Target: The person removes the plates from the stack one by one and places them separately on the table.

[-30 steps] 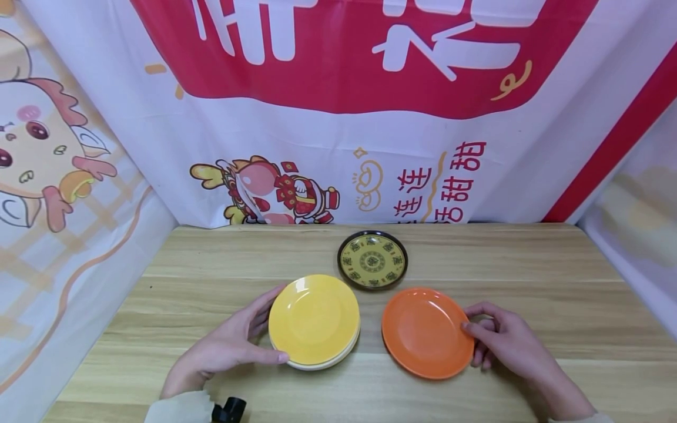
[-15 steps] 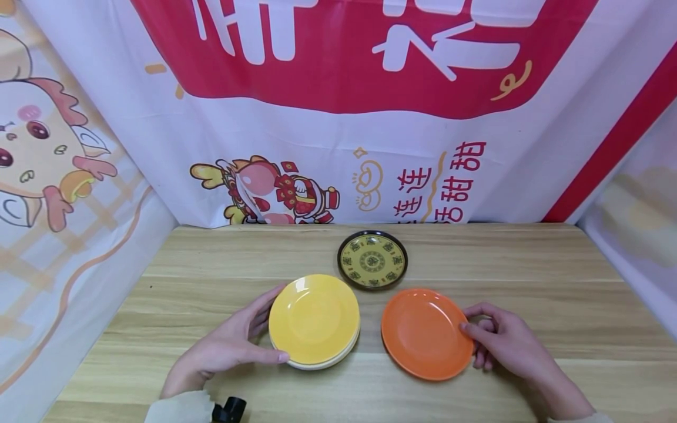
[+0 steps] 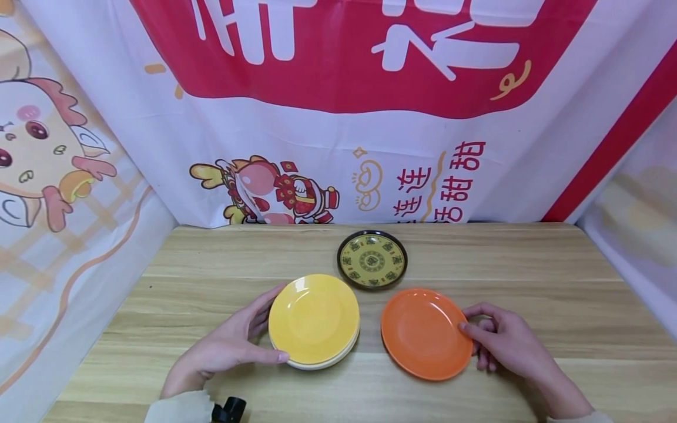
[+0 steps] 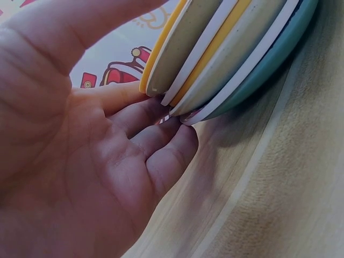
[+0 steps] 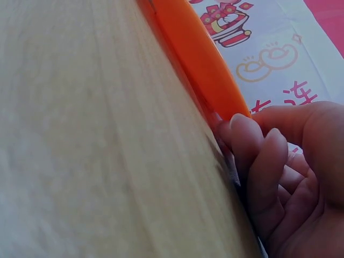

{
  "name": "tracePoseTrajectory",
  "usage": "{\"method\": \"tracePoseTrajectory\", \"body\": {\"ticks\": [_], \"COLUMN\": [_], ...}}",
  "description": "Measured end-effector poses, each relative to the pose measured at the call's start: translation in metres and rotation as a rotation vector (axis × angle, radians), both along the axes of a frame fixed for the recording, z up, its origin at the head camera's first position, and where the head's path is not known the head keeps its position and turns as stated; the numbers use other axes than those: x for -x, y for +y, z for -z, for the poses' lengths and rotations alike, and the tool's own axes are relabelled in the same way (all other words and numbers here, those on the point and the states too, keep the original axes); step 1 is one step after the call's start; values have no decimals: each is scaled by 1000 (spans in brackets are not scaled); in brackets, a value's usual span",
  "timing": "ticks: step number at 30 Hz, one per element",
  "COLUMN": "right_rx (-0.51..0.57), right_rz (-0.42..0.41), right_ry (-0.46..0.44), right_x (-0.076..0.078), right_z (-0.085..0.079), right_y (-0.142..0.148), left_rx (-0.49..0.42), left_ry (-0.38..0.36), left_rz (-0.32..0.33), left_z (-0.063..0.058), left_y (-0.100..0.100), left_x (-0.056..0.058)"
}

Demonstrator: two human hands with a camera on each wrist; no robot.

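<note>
My left hand holds the left side of a stack of plates, thumb at the near rim and fingers at the far side. The top plate is a yellow plate. In the left wrist view, fingertips touch the stacked rims of yellow, white and cream plates, with a green plate at the bottom. To the right, an orange plate lies low over the table. My right hand pinches its right rim, thumb on top and fingers underneath. The right wrist view shows the orange plate edge-on.
Behind and between the stack and the orange plate lies a dark-rimmed patterned plate. All stand on a wooden table. A printed cloth hangs along the back edge and both sides. A black device is at the left sleeve.
The orange plate and my right hand have shifted very slightly to the left. My left hand and the stack stay where they were.
</note>
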State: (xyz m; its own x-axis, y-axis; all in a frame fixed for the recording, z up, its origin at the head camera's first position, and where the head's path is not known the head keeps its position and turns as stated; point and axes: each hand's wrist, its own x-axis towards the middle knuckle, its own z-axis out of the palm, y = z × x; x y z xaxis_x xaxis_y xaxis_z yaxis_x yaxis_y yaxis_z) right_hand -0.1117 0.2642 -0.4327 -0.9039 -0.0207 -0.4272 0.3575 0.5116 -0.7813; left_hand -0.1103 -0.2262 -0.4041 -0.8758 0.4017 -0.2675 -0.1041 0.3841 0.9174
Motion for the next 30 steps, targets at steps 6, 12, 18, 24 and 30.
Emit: {"method": "tracePoseTrajectory", "body": {"ticks": [6,12,18,24,30], "right_rx": [-1,-1,9,21,11], "right_rz": [-5,-6,-3,3,23], "right_ry": [3,17,29,33,15], "right_x": [0,-1,-1,-1,0], "right_z": [0,0,0,1,1], "right_y": [0,-1,-1,0,-1], "left_rx": [-7,-6,-5,-4,-9], "left_ry": [-3,-7,-11,-12,-30], "left_rz": [1,-5,-2,4,-12], "left_z": [0,0,-1,0,2], "left_y": [0,0,0,0,1], "left_x": [0,0,0,1,2]}}
